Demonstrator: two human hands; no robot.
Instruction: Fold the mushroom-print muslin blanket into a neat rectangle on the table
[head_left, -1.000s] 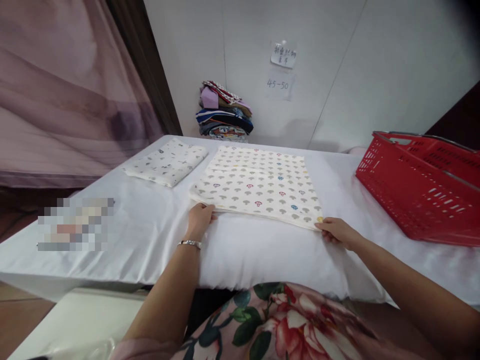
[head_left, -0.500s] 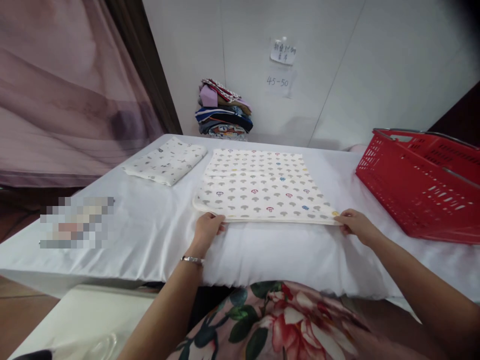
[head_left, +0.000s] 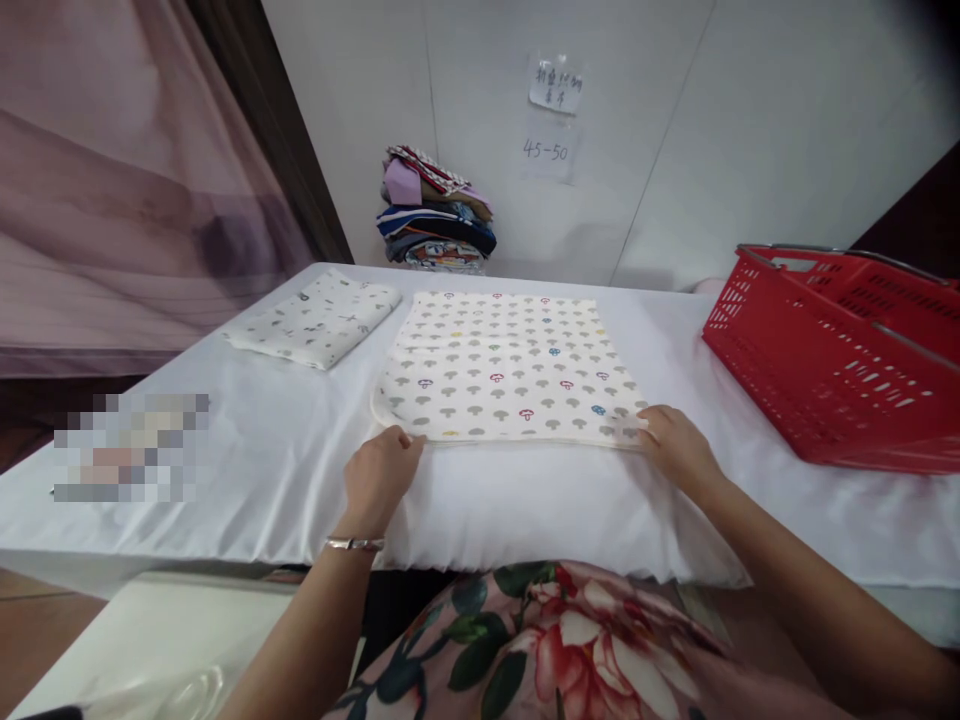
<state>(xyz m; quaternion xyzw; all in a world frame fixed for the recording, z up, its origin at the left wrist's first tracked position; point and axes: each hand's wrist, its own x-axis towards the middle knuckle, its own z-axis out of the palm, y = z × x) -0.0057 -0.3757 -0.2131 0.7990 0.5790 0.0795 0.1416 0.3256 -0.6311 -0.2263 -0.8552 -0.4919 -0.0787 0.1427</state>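
Observation:
A white cloth with a mushroom print (head_left: 510,375) lies folded in layers on the table, its near edge towards me. My left hand (head_left: 382,475) is closed at the near left corner, thumb and fingers pinching the edge. At the near right corner my right hand (head_left: 679,450) has its fingertips closed on the cloth's edge. A second folded white cloth (head_left: 319,320) with small dark prints rests to the left, apart from both hands.
A red plastic basket (head_left: 832,370) stands on the right of the white-covered table (head_left: 270,440). Behind the far edge rises a stack of folded fabrics (head_left: 435,215). A blurred-out flat item (head_left: 131,450) lies at the left. Paper signs (head_left: 555,85) hang on the wall.
The view has shifted slightly. My right hand has moved a little inward along the cloth's right corner, and my left hand has turned more knuckles-up at the left corner.

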